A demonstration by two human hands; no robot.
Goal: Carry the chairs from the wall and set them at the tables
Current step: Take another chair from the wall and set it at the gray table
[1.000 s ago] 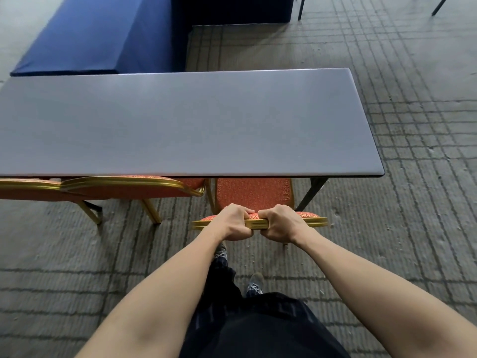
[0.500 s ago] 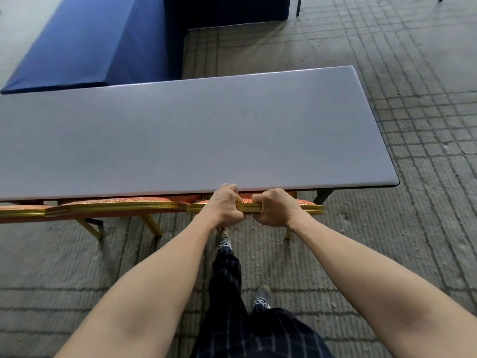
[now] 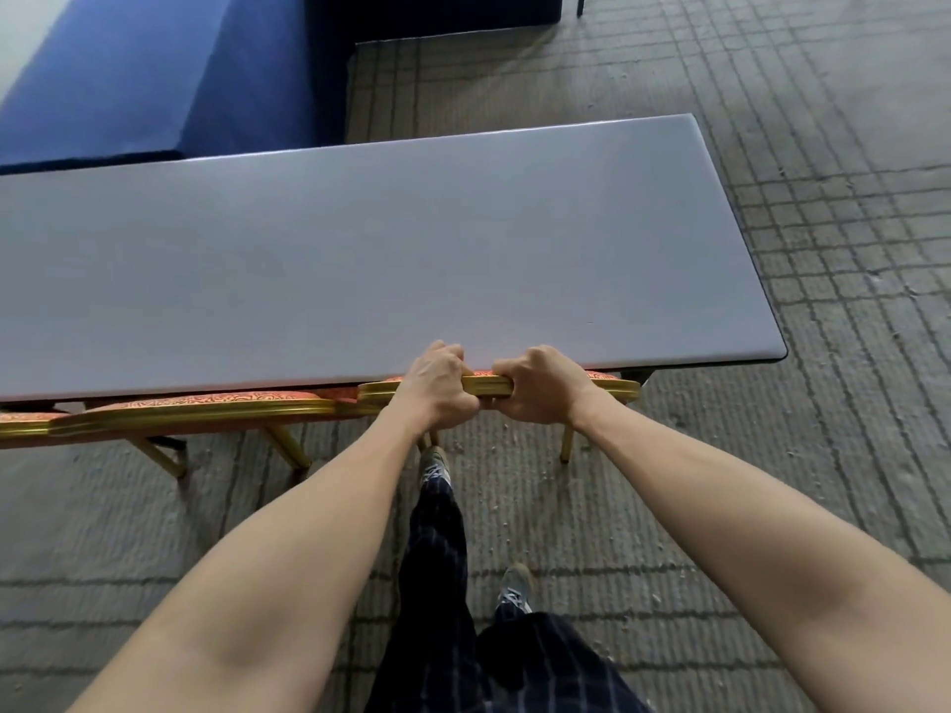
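Banquet chair going under the folding table.
Gripped at its top rail by left hand and right hand, both clenched tight; table edge just beyond the knuckles. Best pushed evenly, clear of the neighbouring chair.

The bench runs across the view from the left edge to right of middle, its long near edge towards the person. Against that edge, near the bench's right end, stands a chair; its seat is hidden beneath the top, so how far under it reaches is unclear. The left hand and right hand grip its top rail side by side. Just left of it, a second chair stands at the same edge, and a third chair further left. Behind the bench, to the left, stands a second bench, draped in cloth. The person's feet are on the carpet before the chair.
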